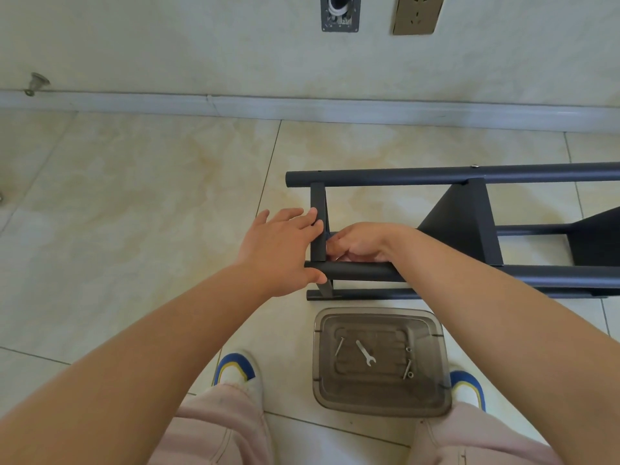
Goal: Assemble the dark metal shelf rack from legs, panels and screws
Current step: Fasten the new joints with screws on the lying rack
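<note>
The dark metal shelf rack (469, 223) lies on its side on the tiled floor, with round legs running left to right and flat panels between them. My left hand (281, 250) is at its left end, fingers straight against the end panel (318, 209) and thumb touching the near leg (362, 271). My right hand (357, 243) reaches over that leg, fingers curled just inside the end panel; what they pinch is hidden. A screw head (474, 166) shows on the far leg (436, 176).
A clear plastic box (380, 360) stands on the floor below the rack, holding a small wrench (365, 353), screws and nuts. My two shoes (236, 372) flank it. A wall with a skirting board and a socket (417, 13) runs behind.
</note>
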